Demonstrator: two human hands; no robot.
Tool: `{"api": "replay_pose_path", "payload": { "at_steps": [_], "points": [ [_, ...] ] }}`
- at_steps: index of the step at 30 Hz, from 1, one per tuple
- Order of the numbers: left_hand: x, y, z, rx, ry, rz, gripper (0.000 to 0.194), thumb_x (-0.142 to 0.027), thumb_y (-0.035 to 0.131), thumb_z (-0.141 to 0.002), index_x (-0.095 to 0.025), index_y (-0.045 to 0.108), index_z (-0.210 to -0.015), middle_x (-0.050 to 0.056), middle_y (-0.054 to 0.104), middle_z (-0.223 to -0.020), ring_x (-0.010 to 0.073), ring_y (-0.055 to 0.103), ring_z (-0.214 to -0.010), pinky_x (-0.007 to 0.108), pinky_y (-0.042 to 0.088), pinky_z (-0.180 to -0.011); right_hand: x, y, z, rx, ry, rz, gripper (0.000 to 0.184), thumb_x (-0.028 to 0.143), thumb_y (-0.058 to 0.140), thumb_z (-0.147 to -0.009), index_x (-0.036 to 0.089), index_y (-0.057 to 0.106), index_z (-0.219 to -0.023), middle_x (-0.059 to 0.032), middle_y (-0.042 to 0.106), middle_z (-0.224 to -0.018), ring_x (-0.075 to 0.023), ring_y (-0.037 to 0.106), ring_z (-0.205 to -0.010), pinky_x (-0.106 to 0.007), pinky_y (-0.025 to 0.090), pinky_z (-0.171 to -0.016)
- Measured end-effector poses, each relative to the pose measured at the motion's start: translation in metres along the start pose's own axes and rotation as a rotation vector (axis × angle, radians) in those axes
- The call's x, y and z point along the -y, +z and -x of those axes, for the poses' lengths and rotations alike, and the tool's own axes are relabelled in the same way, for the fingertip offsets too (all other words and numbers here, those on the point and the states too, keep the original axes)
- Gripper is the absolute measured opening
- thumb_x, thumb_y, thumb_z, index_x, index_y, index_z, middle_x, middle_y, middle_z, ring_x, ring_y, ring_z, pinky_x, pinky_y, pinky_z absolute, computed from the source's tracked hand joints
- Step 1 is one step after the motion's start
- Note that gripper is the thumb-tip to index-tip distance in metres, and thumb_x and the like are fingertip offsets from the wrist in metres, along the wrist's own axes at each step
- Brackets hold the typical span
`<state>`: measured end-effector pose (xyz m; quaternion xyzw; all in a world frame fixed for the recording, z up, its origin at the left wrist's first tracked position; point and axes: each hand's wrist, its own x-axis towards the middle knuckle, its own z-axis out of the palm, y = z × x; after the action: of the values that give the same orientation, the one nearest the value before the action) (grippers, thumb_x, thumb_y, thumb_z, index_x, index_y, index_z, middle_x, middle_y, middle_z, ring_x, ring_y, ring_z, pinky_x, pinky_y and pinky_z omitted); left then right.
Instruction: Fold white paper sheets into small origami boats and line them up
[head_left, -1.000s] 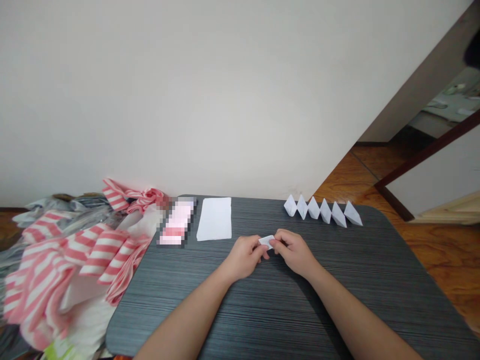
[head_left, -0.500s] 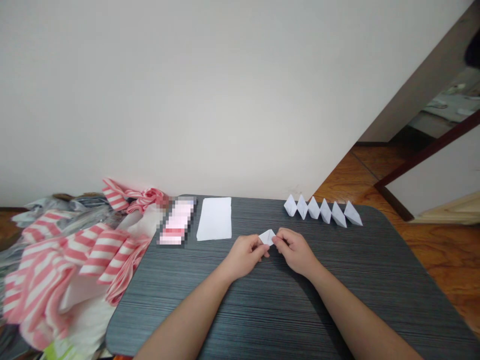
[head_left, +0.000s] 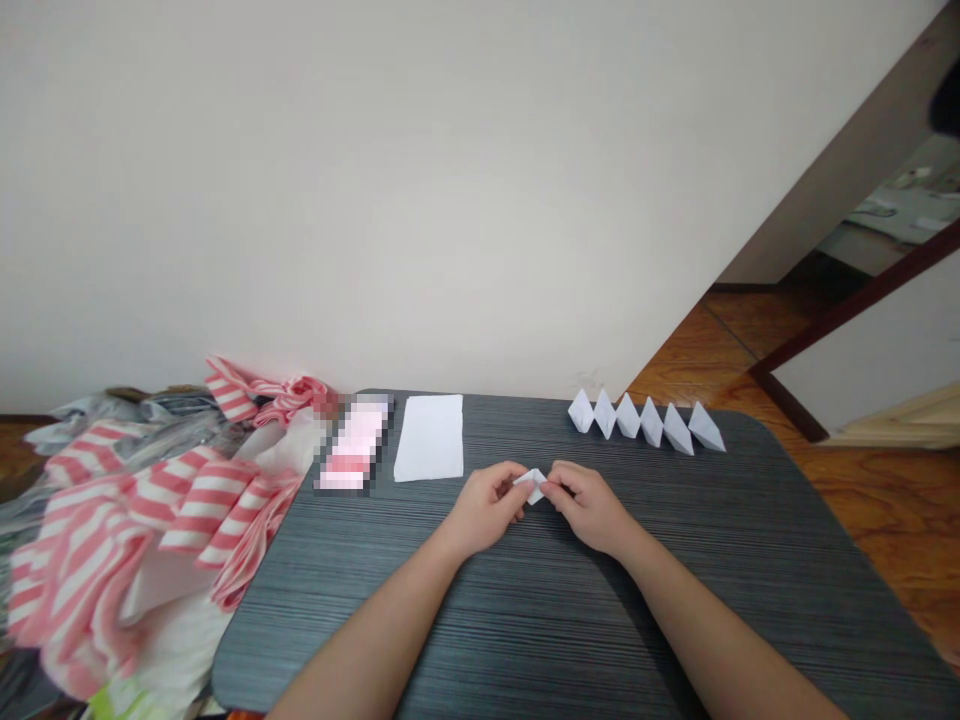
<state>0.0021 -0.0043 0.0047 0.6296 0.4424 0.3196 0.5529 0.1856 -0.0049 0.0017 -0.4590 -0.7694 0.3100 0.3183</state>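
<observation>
A small piece of folded white paper point(head_left: 535, 486) is pinched between both hands over the middle of the dark table point(head_left: 510, 620). My left hand point(head_left: 487, 507) grips its left side with thumb and fingers. On the other side, my right hand point(head_left: 586, 503) pinches the right edge. A crease runs through the paper, and the fingertips cover parts of it. Beyond my right hand, several folded white paper shapes point(head_left: 651, 422) with pointed ends stand in a slanting row. Behind my left hand lies a stack of blank white paper point(head_left: 430, 438).
A blurred-out pinkish rectangular object point(head_left: 352, 443) lies near the table's left edge. Beside the table is a heap of cloth, with red-and-white striped fabric point(head_left: 206, 500) on top. A pale wall point(head_left: 450, 200) rises behind. Wooden floor point(head_left: 690, 340) and a doorway are at right.
The folded paper first turned up to show a wider triangular face, then tilted down again and looks smaller. My left fingers shifted slightly on it. Everything else stays put.
</observation>
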Motion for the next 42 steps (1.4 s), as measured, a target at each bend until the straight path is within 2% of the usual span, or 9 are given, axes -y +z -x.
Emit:
{"api": "replay_pose_path", "payload": {
  "at_steps": [4, 9, 15, 27, 31, 37, 39, 42],
  "points": [
    [0.001, 0.0, 0.0, -0.019, -0.022, -0.009, 0.033, -0.044, 0.046, -0.084, -0.014, 0.06, -0.084, 0.0, 0.056, -0.057, 0.0092, 0.051, -0.049, 0.019, 0.039, -0.048, 0.001, 0.001, 0.001, 0.035, -0.034, 0.003, 0.026, 0.025, 0.047, -0.088, 0.019, 0.052, -0.063, 0.0002, 0.049, -0.064, -0.0133, 0.047, -0.06, -0.026, 0.036, -0.058],
    [0.001, -0.001, 0.001, -0.006, -0.014, -0.097, 0.034, -0.044, 0.046, -0.084, -0.014, 0.061, -0.077, 0.0, 0.057, -0.056, 0.0094, 0.052, -0.05, 0.019, 0.037, -0.049, 0.003, 0.0, 0.001, 0.004, -0.041, -0.053, 0.016, 0.025, 0.049, -0.088, 0.019, 0.059, -0.077, -0.0026, 0.056, -0.074, -0.015, 0.052, -0.069, -0.027, 0.04, -0.064],
    [-0.002, -0.001, 0.001, 0.007, -0.002, -0.121, 0.033, -0.042, 0.044, -0.085, -0.014, 0.06, -0.073, 0.0, 0.058, -0.058, 0.0096, 0.053, -0.052, 0.019, 0.038, -0.049, 0.004, 0.001, 0.0, 0.011, -0.009, -0.048, 0.018, 0.024, 0.049, -0.087, 0.019, 0.059, -0.074, -0.0014, 0.055, -0.068, -0.0148, 0.052, -0.066, -0.026, 0.039, -0.062],
    [0.009, 0.0, -0.003, -0.042, -0.031, 0.061, 0.032, -0.041, 0.045, -0.085, -0.014, 0.061, -0.082, 0.002, 0.06, -0.062, 0.0102, 0.054, -0.052, 0.021, 0.044, -0.049, -0.001, 0.003, 0.0, -0.032, 0.091, -0.087, 0.017, 0.021, 0.049, -0.086, 0.018, 0.054, -0.071, 0.0009, 0.054, -0.065, -0.0135, 0.051, -0.062, -0.025, 0.039, -0.06],
    [0.01, 0.0, -0.006, -0.09, -0.031, 0.136, 0.033, -0.041, 0.047, -0.084, -0.013, 0.062, -0.091, 0.003, 0.062, -0.071, 0.0095, 0.055, -0.052, 0.021, 0.045, -0.049, -0.004, 0.003, 0.001, -0.059, 0.118, -0.114, 0.015, 0.022, 0.048, -0.087, 0.019, 0.053, -0.073, 0.0009, 0.056, -0.065, -0.0139, 0.052, -0.063, -0.026, 0.04, -0.062],
    [0.012, -0.001, -0.009, -0.153, -0.038, 0.289, 0.03, -0.041, 0.049, -0.083, -0.013, 0.057, -0.089, 0.008, 0.065, -0.096, 0.01, 0.059, -0.059, 0.022, 0.05, -0.051, -0.008, 0.004, 0.002, -0.104, 0.157, -0.202, 0.011, 0.025, 0.047, -0.089, 0.019, 0.054, -0.083, 0.0002, 0.058, -0.066, -0.0143, 0.054, -0.063, -0.027, 0.041, -0.062],
    [0.013, 0.0, -0.009, -0.155, -0.029, 0.361, 0.028, -0.041, 0.049, -0.084, -0.014, 0.053, -0.09, 0.009, 0.065, -0.094, 0.0124, 0.062, -0.064, 0.024, 0.052, -0.054, -0.01, 0.005, 0.003, -0.132, 0.165, -0.237, 0.012, 0.027, 0.047, -0.089, 0.019, 0.054, -0.085, -0.0001, 0.058, -0.065, -0.0139, 0.054, -0.062, -0.026, 0.041, -0.062],
    [0.015, 0.0, -0.009, -0.174, -0.025, 0.426, 0.025, -0.04, 0.048, -0.084, -0.015, 0.047, -0.091, 0.005, 0.065, -0.08, 0.0154, 0.064, -0.067, 0.025, 0.052, -0.055, -0.014, 0.006, 0.004, -0.174, 0.192, -0.289, 0.014, 0.029, 0.046, -0.09, 0.018, 0.053, -0.087, 0.0, 0.058, -0.064, -0.0128, 0.052, -0.059, -0.025, 0.04, -0.057]
  ]
}}
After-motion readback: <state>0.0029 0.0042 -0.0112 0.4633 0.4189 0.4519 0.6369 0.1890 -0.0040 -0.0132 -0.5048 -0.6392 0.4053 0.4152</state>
